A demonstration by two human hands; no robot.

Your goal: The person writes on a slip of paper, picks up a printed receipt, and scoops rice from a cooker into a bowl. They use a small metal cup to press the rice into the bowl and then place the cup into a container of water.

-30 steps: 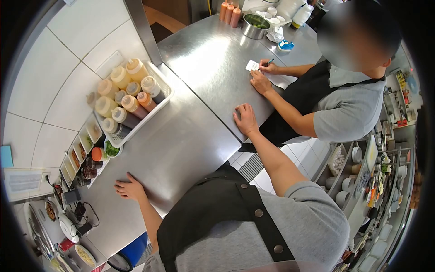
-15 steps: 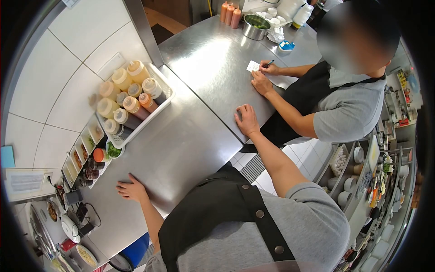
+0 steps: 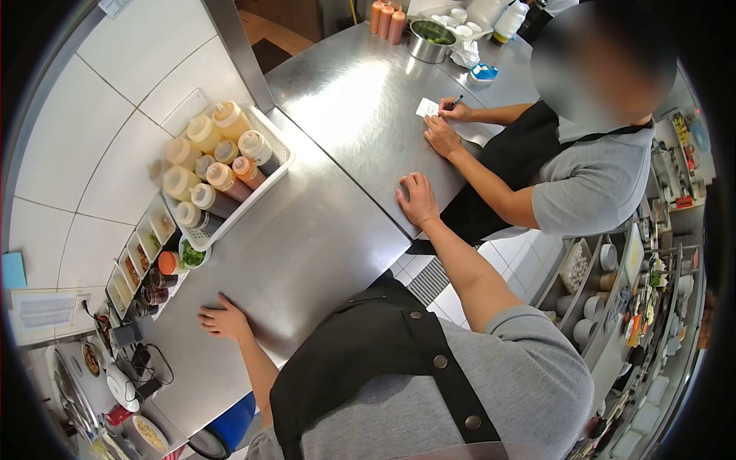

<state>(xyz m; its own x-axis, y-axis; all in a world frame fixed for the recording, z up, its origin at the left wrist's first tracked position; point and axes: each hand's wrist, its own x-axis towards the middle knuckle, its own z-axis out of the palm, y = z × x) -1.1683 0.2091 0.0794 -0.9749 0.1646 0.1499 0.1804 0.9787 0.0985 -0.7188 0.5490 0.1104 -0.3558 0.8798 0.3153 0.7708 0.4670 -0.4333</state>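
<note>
My left hand lies flat on the steel counter, fingers spread, holding nothing. My right hand rests palm down near the counter's front edge, also empty. Across from me a co-worker in a grey shirt and black apron holds a pen over a small white slip of paper, with the other hand resting beside it.
A white basket of squeeze bottles stands against the tiled wall. Small condiment trays and a bowl of greens sit to its left. A metal bowl and orange bottles stand at the far end. Shelves of cups are on the right.
Both of my hands stay where they were on the counter. The co-worker's pen hand has shifted slightly at the paper slip.
</note>
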